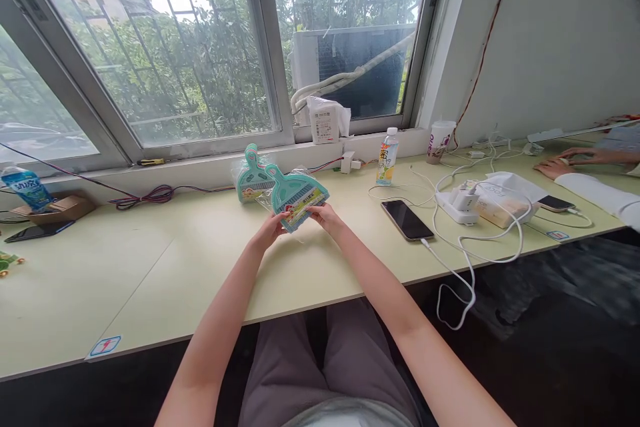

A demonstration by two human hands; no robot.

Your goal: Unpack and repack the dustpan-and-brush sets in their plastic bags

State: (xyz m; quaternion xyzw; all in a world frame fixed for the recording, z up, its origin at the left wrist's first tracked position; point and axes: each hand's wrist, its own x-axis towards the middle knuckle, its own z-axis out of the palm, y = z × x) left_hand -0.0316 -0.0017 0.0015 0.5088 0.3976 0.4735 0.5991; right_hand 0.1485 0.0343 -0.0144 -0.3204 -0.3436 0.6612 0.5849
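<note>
A teal mini dustpan set in clear plastic wrap (293, 197) is lifted just above the pale green table (165, 267), tilted up. My left hand (273, 225) pinches its lower left edge. My right hand (326, 215) grips the lower right edge by the printed label. A second teal dustpan pack (251, 180) lies on the table just behind the held one, near the window sill.
A dark phone (407, 219) lies right of my hands, its white cable running to a power strip with chargers (460, 205). A drink bottle (387, 157), a cup (440, 141) and a tissue box (325, 121) stand by the sill. Another person's hands (565, 161) rest far right.
</note>
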